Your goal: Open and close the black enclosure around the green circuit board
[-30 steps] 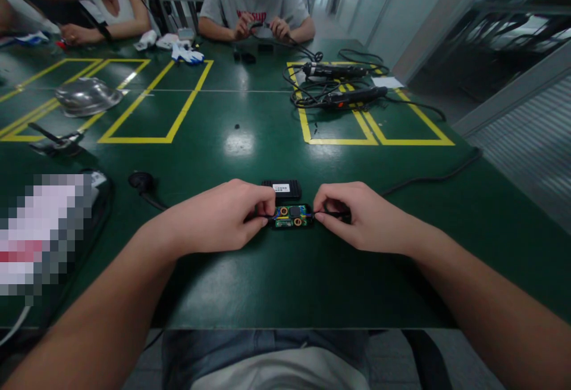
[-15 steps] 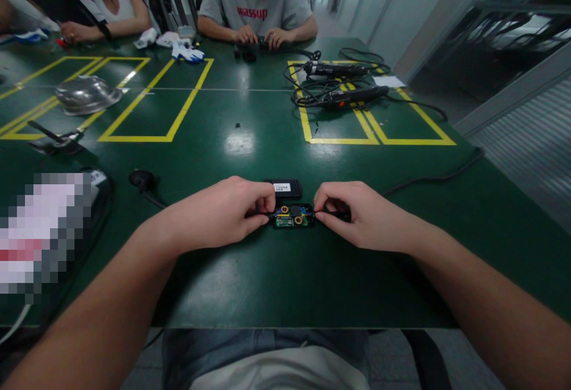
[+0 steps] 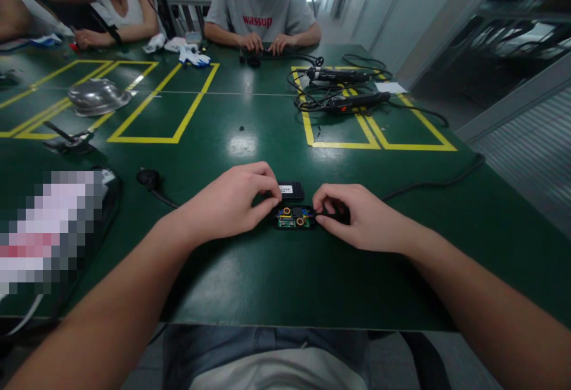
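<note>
A small open black case lies on the green table, a green circuit board with copper coils and coloured wires inside it. Just behind it is its black cover, bearing a white label. My left hand has its thumb and forefinger closed at the cover's left end, which they hide. At the case's right end, my right hand pinches the black cable where it enters. The cable's left end at the case is partly behind my left fingers.
A black plug lies to the left, near a blurred-out object. Two black corded tools lie at the back right. A metal bowl is back left. A person sits opposite, hands on small black parts.
My left hand has left the case's left end and moved up to the cover. My right hand stays at the right end. The view has shifted slightly.
</note>
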{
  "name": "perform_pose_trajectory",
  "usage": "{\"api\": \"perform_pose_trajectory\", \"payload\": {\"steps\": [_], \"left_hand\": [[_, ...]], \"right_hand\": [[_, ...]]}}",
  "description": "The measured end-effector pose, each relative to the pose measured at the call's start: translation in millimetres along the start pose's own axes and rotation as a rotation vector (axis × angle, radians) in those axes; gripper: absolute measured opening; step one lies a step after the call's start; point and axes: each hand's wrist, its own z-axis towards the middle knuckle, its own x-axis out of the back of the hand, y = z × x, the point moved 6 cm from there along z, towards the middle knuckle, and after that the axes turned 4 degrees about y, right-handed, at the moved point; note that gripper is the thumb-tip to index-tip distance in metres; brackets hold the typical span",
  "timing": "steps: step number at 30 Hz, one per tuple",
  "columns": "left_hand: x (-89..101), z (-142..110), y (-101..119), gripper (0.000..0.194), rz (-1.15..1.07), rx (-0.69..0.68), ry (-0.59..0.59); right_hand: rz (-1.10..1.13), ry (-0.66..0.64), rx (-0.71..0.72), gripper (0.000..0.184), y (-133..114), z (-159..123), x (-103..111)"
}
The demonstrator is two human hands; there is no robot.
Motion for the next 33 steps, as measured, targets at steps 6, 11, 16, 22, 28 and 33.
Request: {"api": "perform_pose_trajectory", "payload": {"steps": [6, 11, 16, 22, 28, 33], "left_hand": [[-17.2, 4, -14, 0.053, 0.181, 0.052, 0.001], [-16.2, 5, -17, 0.064, 0.160, 0.115, 0.008], [-2.6, 2, -2, 0.063, 0.013, 0.036, 0.077], [-7.7, 0, 11, 0.048, -0.073, -0.039, -0.076], [-14.6, 0, 11, 0.040, -0.042, -0.037, -0.125], [-15.5, 0, 11, 0.036, -0.010, -0.013, -0.135]], "right_hand": [[0.064, 0.007, -0.015, 0.014, 0, -1, -1], [0.058, 0.051, 0.006, 0.028, -1, 0, 0], [-0.036, 0.220, 0.074, 0.035, -2, -3, 13], [-0.070, 0.151, 0.135, 0.029, -8, -4, 10], [-0.065, 0.090, 0.133, 0.026, -8, -2, 2], [-0.073, 0.072, 0.120, 0.024, -5, -2, 2]]}}
